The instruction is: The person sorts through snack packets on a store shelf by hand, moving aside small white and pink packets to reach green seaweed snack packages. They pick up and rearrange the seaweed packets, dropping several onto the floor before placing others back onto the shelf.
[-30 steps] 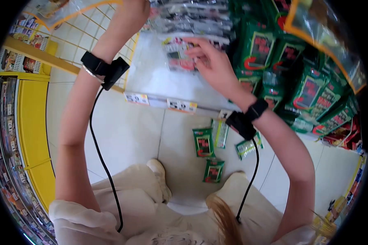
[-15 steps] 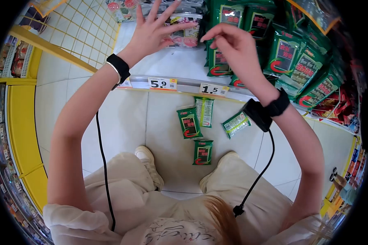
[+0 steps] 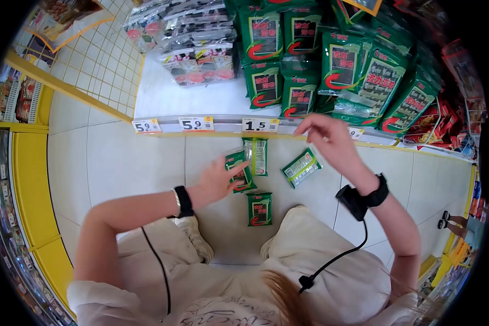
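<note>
Four green seaweed packs on floor tiles [image 3: 146, 168], off the shelf [image 3: 157, 98]; green packs [image 3: 262, 35] and clear-and-pink packs [image 3: 214, 62] are up on it. My left hand [image 3: 214, 182], fingers spread and partly open, is at the left floor pack [image 3: 243, 182] (blurred, can't tell if I have a grip). One pack [image 3: 261, 157] is just beside it, another [image 3: 259, 209] nearer my feet. My right hand [image 3: 337, 142], loosely curled, nothing visible in it, is near the right floor pack [image 3: 302, 168]
</note>
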### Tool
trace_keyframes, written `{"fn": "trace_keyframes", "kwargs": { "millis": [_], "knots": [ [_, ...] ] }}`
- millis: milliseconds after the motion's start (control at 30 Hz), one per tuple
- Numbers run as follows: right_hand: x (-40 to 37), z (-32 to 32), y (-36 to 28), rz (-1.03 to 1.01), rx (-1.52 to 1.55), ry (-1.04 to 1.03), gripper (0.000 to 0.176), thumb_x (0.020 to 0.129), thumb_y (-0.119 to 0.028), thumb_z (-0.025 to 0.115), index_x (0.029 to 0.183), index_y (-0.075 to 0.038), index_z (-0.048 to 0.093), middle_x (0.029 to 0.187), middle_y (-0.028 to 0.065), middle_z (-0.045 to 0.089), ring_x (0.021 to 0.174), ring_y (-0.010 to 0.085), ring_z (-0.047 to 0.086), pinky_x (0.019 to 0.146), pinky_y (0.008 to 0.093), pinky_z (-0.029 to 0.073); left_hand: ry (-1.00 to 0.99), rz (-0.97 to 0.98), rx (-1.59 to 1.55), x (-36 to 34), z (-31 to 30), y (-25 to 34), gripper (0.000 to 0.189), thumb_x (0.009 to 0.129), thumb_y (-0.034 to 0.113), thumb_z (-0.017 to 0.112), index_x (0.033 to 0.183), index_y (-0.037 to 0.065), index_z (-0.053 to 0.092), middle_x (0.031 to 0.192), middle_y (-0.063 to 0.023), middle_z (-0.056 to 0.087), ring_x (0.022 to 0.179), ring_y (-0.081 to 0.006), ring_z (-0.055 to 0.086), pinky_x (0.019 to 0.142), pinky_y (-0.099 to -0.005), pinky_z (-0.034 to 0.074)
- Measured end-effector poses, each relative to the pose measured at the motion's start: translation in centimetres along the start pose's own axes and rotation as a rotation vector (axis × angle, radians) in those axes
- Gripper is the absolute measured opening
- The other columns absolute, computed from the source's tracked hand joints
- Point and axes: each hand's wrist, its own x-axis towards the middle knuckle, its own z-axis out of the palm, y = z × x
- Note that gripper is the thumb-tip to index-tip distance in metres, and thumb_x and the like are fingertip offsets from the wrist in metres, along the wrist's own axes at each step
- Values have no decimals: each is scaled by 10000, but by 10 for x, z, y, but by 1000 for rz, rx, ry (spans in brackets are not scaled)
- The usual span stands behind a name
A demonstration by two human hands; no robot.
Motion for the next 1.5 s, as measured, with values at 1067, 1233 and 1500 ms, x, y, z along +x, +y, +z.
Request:
{"fn": "trace_keyframes", "kwargs": {
  "millis": [1067,1233,1500],
  "knots": [
    [-3,41,42,114,360,-48,222,934,35,467,1117,-19,581,1009,59,642,940,111,619,779,262,487,-344,-47,-1641,39,-86,1,572,953,241,550,1447,29,353,1293,-129,580,1168,-237,591,1022,-405,447],
    [-8,58,3,175,334,-278,617,930,-164,670,1427,-65,319,1289,120,525,1031,185,620,865,325,526,32,-67,-1470,54,-91,15,710,1046,390,403,1541,59,16,1487,-167,345,1345,-269,384,1114,-373,304],
    [-7,82,16,167,334,-205,843,858,-68,693,1512,-60,160,1379,149,463,1175,266,576,801,329,588,492,204,-1089,80,-73,45,705,1060,376,297,1534,6,-71,1519,-210,229,1384,-288,307,1138,-387,231]
  ]
}}
